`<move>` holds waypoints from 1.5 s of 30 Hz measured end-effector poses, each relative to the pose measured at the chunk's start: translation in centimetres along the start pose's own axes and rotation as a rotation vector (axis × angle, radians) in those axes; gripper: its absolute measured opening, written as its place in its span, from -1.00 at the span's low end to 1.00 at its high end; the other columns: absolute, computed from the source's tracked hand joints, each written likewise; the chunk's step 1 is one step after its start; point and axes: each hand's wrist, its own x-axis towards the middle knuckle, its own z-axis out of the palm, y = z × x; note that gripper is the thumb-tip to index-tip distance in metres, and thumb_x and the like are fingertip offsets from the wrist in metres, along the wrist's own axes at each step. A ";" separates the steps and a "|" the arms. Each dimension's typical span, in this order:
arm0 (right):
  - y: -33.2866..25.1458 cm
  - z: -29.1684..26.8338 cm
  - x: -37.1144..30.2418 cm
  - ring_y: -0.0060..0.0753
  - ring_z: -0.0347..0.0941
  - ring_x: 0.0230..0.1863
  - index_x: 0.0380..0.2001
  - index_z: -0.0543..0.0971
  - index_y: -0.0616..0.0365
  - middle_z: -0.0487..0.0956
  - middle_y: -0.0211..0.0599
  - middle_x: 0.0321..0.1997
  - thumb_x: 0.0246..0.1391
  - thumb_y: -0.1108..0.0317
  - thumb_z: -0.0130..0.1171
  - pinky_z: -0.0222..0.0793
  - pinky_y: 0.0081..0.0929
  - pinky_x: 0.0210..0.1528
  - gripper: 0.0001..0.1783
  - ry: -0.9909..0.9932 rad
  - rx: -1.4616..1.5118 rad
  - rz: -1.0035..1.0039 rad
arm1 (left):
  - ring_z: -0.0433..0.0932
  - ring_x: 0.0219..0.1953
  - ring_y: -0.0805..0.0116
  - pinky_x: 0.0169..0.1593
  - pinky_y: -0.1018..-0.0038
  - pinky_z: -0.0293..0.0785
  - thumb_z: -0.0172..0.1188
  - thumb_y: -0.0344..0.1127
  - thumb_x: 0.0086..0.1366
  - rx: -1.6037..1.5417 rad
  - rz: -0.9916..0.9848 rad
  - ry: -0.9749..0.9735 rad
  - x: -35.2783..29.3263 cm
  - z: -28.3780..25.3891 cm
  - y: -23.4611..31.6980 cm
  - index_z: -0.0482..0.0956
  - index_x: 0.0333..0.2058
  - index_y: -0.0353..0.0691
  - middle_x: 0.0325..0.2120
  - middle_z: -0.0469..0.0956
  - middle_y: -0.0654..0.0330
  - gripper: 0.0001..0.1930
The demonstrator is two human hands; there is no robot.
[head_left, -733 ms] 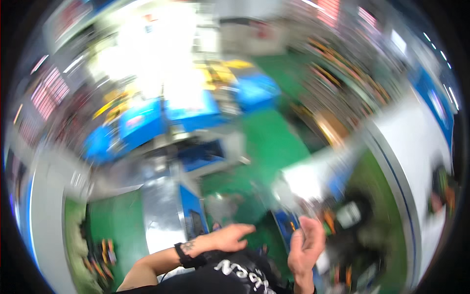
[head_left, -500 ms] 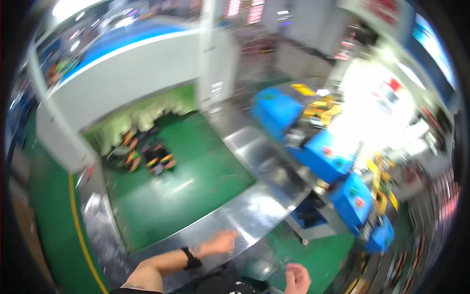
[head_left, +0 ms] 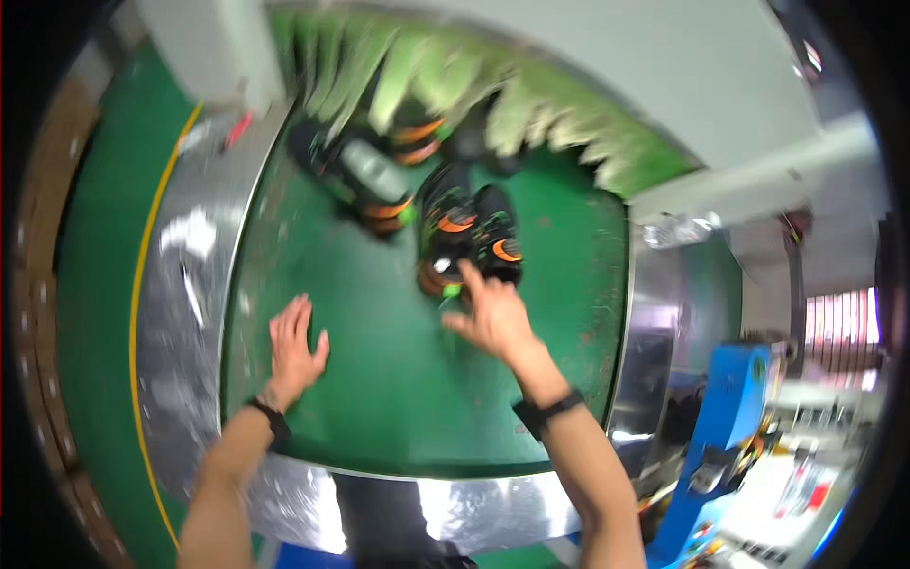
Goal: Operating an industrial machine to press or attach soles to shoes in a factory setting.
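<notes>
At left, the left metal rim (head_left: 178, 379) borders the green belt (head_left: 398, 398). Your left hand (head_left: 296, 351) is open and empty above the belt, just inside this rim. Next, several dark shoes (head_left: 370, 175) lie at the strip curtain (head_left: 436, 76). Two black-and-orange shoes (head_left: 444, 204) lie side by side; your right hand (head_left: 498, 318), open, reaches their near end; contact cannot be determined. Room for movement extends from there to the right metal rim (head_left: 652, 346).

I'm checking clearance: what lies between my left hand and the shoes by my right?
In the head view, only bare green surface lies between your left hand and those shoes.
</notes>
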 end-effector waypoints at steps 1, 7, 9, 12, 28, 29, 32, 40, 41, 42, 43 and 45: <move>-0.2 0.1 2.3 0.10 0.56 -0.13 0.09 0.41 0.01 0.60 0.08 -0.21 -0.11 -0.11 0.35 0.49 -0.06 -0.09 -0.26 -0.158 0.041 0.139 | 0.27 0.23 -0.02 0.24 0.09 0.15 0.18 -0.30 0.14 -0.022 -0.027 -0.049 0.5 -0.5 0.4 0.32 0.13 -0.37 0.16 0.33 -0.02 -0.43; 2.6 3.4 -2.4 0.06 0.58 -0.23 -0.21 0.55 0.15 0.64 0.00 -0.30 -0.17 -0.23 0.36 0.51 -0.14 -0.19 -0.33 0.183 0.265 -0.052 | 0.27 0.23 0.03 0.25 0.10 0.18 0.19 -0.30 0.11 -0.058 -0.051 -0.003 -2.5 1.8 0.1 0.33 0.13 -0.36 0.14 0.34 -0.02 -0.41; 1.1 3.2 -8.9 -0.09 0.62 -0.20 -0.29 0.59 0.19 0.65 -0.06 -0.27 -0.19 -0.02 0.47 0.51 -0.31 -0.12 -0.46 0.110 0.496 0.003 | 0.29 0.22 0.01 0.27 0.07 0.15 0.19 -0.27 0.12 -0.055 -0.037 -0.046 -4.2 2.1 -0.9 0.33 0.14 -0.35 0.13 0.34 -0.05 -0.40; 0.0 1.2 -22.5 -0.28 0.62 -0.22 -0.25 0.62 0.19 0.66 -0.18 -0.30 -0.23 0.16 0.55 0.48 -0.42 -0.07 -0.52 0.073 0.499 0.135 | 0.30 0.21 -0.02 0.26 0.09 0.18 0.18 -0.26 0.14 0.090 -0.095 0.013 -5.7 2.8 -0.2 0.35 0.11 -0.36 0.14 0.33 -0.06 -0.43; -0.6 3.7 -51.3 0.16 0.33 0.18 0.09 0.40 0.21 0.37 0.06 0.18 -0.08 0.45 0.27 0.26 -0.08 0.24 -0.41 0.302 0.860 0.118 | 0.57 -0.01 0.28 0.06 0.39 0.46 0.15 -0.36 0.25 -0.526 -0.383 -1.169 -30.5 -11.1 26.9 0.38 0.08 -0.39 -0.04 0.57 0.04 -0.56; -1.9 3.0 -50.4 0.20 0.29 0.21 0.12 0.36 0.24 0.30 0.10 0.24 -0.08 0.43 0.31 0.27 -0.22 0.24 -0.35 0.411 0.921 0.091 | 0.57 -0.01 0.28 0.06 0.39 0.46 0.15 -0.36 0.25 -0.479 -0.383 -1.160 -32.3 -12.2 26.0 0.38 0.08 -0.39 -0.04 0.57 0.04 -0.56; -3.4 6.7 -44.8 0.48 0.17 0.23 0.25 0.17 0.26 0.10 0.44 0.29 -0.09 0.31 0.36 0.28 -0.04 0.21 -0.14 0.327 0.720 0.225 | 0.53 0.04 0.30 0.09 0.42 0.44 0.11 -0.37 0.28 -0.521 -0.584 -0.836 -34.0 -13.2 25.7 0.36 0.10 -0.41 -0.04 0.56 0.04 -0.56; -2.2 5.8 -43.3 -0.02 0.51 0.03 0.16 0.33 0.24 0.48 0.11 0.09 -0.22 0.28 0.37 0.43 -0.25 0.07 -0.20 -0.018 1.131 0.093 | 0.18 0.30 0.27 0.34 0.32 0.09 -0.23 0.18 0.45 -1.061 -0.791 -0.303 -28.9 -16.2 28.9 -0.03 0.34 -0.30 0.29 0.18 -0.03 -0.26; -1.9 3.8 -45.3 -0.13 0.51 0.06 0.15 0.36 0.25 0.50 0.03 0.09 -0.24 0.26 0.42 0.40 -0.30 0.12 -0.18 -0.001 1.206 0.003 | 0.18 0.30 0.27 0.34 0.32 0.09 -0.23 0.18 0.45 -1.100 -0.808 -0.222 -27.5 -17.1 30.5 -0.03 0.34 -0.30 0.29 0.18 -0.03 -0.26; -2.1 2.0 -47.1 -0.18 0.50 0.06 0.14 0.37 0.27 0.50 0.01 0.08 -0.27 0.26 0.45 0.37 -0.33 0.14 -0.16 0.030 1.193 -0.099 | 0.18 0.30 0.26 0.35 0.34 0.08 -0.27 0.17 0.46 -1.309 -0.723 -0.276 -25.2 -18.4 32.4 -0.02 0.34 -0.31 0.29 0.17 -0.01 -0.28; -2.3 0.8 -48.3 -0.23 0.48 0.06 0.14 0.38 0.29 0.51 -0.01 0.07 -0.29 0.26 0.49 0.34 -0.36 0.17 -0.14 0.065 1.182 -0.199 | 0.18 0.30 0.25 0.36 0.35 0.06 -0.30 0.15 0.47 -1.508 -0.609 -0.333 -23.7 -19.6 33.5 -0.01 0.34 -0.32 0.30 0.16 0.00 -0.29; -4.6 -0.9 -50.4 -0.16 0.46 0.12 0.14 0.37 0.32 0.49 0.03 0.10 -0.31 0.30 0.52 0.31 -0.34 0.21 -0.12 0.109 1.175 -0.212 | 0.20 0.29 0.26 0.35 0.37 0.07 -0.32 0.11 0.48 -1.521 -0.471 -0.298 -23.0 -22.2 34.4 -0.01 0.34 -0.32 0.29 0.17 0.01 -0.32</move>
